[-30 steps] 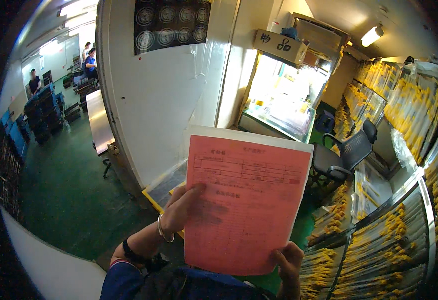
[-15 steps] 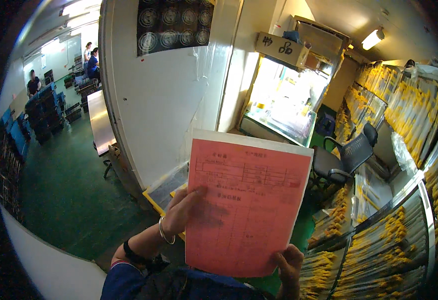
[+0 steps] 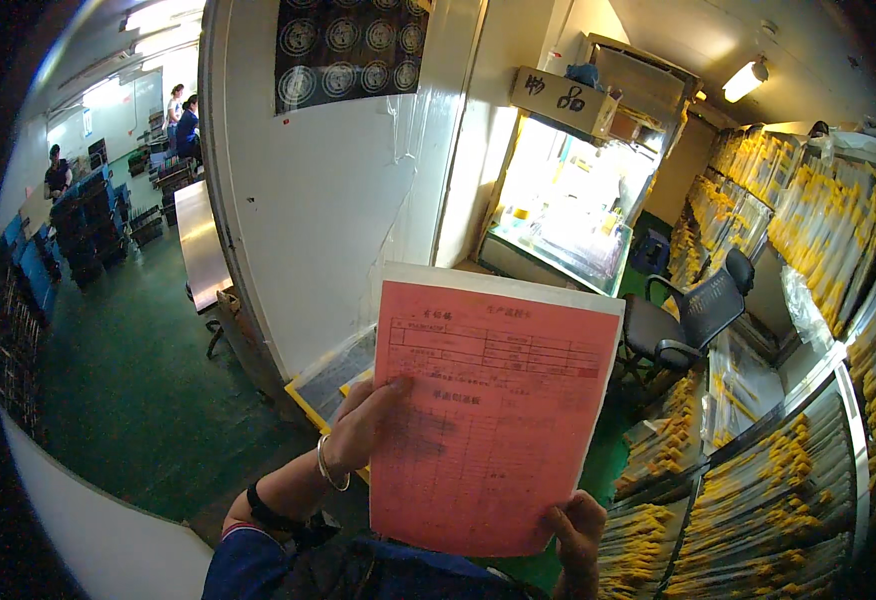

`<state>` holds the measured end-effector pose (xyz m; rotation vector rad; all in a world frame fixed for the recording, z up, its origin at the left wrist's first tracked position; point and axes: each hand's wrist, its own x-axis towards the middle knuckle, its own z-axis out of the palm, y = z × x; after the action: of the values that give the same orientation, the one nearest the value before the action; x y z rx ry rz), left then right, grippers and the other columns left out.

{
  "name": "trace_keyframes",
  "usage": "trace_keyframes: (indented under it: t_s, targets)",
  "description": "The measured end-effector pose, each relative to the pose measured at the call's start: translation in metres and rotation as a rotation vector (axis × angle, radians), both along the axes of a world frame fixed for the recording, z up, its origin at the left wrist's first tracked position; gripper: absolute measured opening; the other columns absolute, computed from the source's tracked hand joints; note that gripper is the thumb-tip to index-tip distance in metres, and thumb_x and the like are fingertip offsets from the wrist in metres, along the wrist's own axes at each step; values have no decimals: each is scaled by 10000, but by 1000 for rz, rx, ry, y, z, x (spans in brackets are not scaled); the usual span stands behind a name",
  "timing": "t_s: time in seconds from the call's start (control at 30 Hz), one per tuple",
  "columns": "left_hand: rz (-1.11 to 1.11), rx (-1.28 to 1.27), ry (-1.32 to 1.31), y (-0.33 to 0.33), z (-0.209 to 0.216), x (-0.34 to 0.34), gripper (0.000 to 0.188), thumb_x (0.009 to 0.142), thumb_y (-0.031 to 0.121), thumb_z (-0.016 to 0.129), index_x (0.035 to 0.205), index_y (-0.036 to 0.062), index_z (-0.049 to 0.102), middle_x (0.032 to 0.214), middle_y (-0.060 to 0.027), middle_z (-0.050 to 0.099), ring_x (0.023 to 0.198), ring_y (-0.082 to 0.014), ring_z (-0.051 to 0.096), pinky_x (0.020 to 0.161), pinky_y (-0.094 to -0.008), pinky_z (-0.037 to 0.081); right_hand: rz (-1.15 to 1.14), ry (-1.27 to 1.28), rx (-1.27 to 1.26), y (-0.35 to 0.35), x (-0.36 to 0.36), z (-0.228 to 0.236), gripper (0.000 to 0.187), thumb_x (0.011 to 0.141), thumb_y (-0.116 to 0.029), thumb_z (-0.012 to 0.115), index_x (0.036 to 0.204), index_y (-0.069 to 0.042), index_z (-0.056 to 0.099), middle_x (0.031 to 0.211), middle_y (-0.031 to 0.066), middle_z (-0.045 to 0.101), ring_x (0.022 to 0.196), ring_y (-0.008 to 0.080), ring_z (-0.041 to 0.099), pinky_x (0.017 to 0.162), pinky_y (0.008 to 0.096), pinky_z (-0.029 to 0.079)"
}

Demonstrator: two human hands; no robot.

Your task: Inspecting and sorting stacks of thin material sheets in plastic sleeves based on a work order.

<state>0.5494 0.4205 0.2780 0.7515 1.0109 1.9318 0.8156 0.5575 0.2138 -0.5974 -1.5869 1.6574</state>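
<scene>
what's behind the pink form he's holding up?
A white sheet lies directly behind the pink form, its edge showing along the top and right. Further back, a black office chair. The floor directly behind is covered.

A pale rectangular sign [image 3: 565, 100] with dark characters is hanging above the lit booth. A dark poster [image 3: 350, 45] of round patterns is sitting high on the white wall. Clear bags of yellow parts [image 3: 828, 225] are filling the right shelves.
</scene>
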Motion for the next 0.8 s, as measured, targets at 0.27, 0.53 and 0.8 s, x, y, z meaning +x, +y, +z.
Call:
trace_keyframes:
  t_s: [0.27,0.53,0.8]
  targets:
    - [-10,-64,33,-5,-2,-1,420,908,326,460,1129,-28,506,1019,-100,585,860,-154,592,717,-289,507,-10,-14,140,12,9,-20,209,736,-54,642,924,6,572,724,45,602,643,107,542,549,235,412]
    - [-102,132,-76,-11,-16,-6,437,928,325,427,1195,-20,461,1061,-107,568,901,-159,587,764,-298,507,14,79,-32,4,-13,-25,313,785,-136,610,1062,-24,517,838,69,596,735,140,549,581,279,443]
    - [137,90,243,-11,-14,-7,473,920,242,460,1298,-12,333,1174,-109,506,1042,-199,527,884,-336,445,10,374,-258,12,-28,-51,417,835,-219,578,1200,-54,462,951,93,589,828,173,556,614,324,473]
